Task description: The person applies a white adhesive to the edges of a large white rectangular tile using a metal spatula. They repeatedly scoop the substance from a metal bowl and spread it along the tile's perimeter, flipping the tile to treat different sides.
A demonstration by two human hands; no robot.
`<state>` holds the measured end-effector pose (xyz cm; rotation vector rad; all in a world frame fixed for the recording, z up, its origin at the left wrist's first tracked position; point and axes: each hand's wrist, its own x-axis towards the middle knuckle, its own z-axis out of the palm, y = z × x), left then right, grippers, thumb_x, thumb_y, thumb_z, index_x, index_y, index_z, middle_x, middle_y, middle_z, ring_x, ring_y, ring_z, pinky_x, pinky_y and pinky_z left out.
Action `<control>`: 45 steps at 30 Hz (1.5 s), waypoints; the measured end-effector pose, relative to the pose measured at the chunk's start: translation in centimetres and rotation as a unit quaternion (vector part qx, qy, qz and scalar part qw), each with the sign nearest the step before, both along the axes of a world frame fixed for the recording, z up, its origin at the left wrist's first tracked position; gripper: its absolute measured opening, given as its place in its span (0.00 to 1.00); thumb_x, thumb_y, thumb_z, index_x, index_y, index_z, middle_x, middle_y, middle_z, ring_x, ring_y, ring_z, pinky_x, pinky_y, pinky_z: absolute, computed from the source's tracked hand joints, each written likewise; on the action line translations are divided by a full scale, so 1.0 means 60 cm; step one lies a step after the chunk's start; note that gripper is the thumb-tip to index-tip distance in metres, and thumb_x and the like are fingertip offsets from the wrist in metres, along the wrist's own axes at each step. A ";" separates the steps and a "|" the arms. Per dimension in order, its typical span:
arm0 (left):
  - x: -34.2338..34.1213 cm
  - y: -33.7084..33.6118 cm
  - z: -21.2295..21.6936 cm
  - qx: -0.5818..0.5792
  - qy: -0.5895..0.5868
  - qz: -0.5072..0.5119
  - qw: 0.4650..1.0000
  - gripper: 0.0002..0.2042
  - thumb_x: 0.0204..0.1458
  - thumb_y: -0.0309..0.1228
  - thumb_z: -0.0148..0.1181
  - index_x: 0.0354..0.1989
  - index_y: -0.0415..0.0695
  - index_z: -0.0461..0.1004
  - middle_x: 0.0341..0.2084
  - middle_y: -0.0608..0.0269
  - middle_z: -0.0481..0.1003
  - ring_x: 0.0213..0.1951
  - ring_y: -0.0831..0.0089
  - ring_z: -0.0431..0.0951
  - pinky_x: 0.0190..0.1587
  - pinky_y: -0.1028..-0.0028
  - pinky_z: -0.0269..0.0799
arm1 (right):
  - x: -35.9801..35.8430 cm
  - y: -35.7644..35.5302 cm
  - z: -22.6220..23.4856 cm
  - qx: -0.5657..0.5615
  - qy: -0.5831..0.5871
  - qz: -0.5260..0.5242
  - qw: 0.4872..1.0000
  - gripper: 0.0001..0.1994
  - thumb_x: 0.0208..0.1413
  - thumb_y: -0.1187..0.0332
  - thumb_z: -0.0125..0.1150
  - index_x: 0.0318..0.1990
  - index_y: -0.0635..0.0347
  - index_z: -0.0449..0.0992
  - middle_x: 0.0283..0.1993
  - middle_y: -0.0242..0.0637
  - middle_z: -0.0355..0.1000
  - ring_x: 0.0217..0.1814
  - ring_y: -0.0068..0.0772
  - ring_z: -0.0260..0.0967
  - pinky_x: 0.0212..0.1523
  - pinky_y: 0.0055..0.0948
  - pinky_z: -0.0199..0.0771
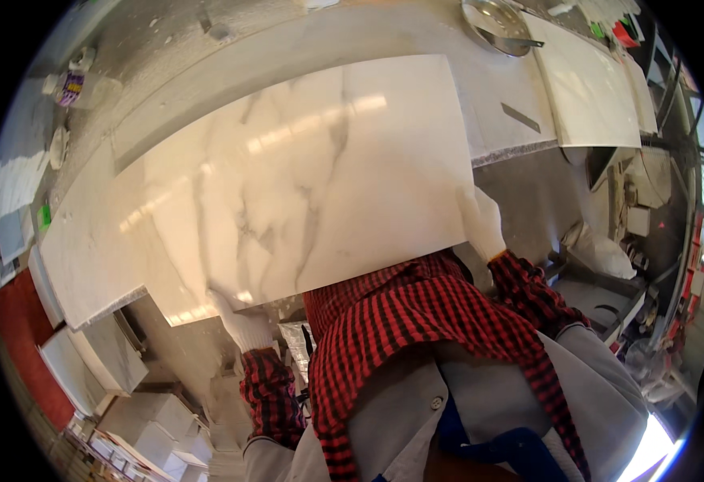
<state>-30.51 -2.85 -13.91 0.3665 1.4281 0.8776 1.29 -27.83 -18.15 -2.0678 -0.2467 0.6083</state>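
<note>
A large glossy white marble-look tile with grey veins (376,177) lies across the worktop, and its near edge juts out in front of my apron. My left hand (245,323), in a white glove, grips the near edge toward the left corner. At the right edge, close to the near corner, my right hand (484,222) is closed on the tile in a matching glove. The fingers of both hands are partly hidden by the tile, likely beneath it.
A shallow metal bowl (492,18) with a flat-bladed tool across it stands at the far right. Near it lie a thin metal strip (520,117) and another white slab (593,84). A plastic bottle (87,90) rests at the far left of the grey worktop (496,96).
</note>
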 end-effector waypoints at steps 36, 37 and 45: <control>0.349 0.236 0.163 0.582 0.460 -0.535 0.404 0.23 0.59 0.49 0.58 0.49 0.39 0.78 0.43 0.45 0.78 0.44 0.50 0.79 0.47 0.58 0.72 | 0.035 0.010 -0.018 -0.070 -0.016 0.082 0.994 0.36 0.54 0.29 0.48 0.39 0.56 0.82 0.40 0.47 0.79 0.46 0.53 0.76 0.46 0.42 0.74; 0.365 0.217 0.171 0.522 0.470 -0.575 0.419 0.24 0.58 0.50 0.58 0.46 0.39 0.78 0.39 0.44 0.79 0.41 0.49 0.79 0.44 0.57 0.72 | 0.033 0.009 -0.018 -0.072 -0.004 0.073 0.995 0.36 0.55 0.29 0.47 0.39 0.57 0.82 0.40 0.48 0.79 0.45 0.54 0.76 0.46 0.42 0.74; 0.373 0.195 0.179 0.485 0.471 -0.589 0.443 0.23 0.57 0.49 0.59 0.35 0.35 0.79 0.24 0.46 0.76 0.26 0.54 0.75 0.35 0.59 0.71 | 0.030 0.009 -0.005 -0.116 0.032 0.070 0.990 0.39 0.55 0.29 0.46 0.38 0.62 0.81 0.37 0.53 0.78 0.43 0.55 0.76 0.46 0.46 0.74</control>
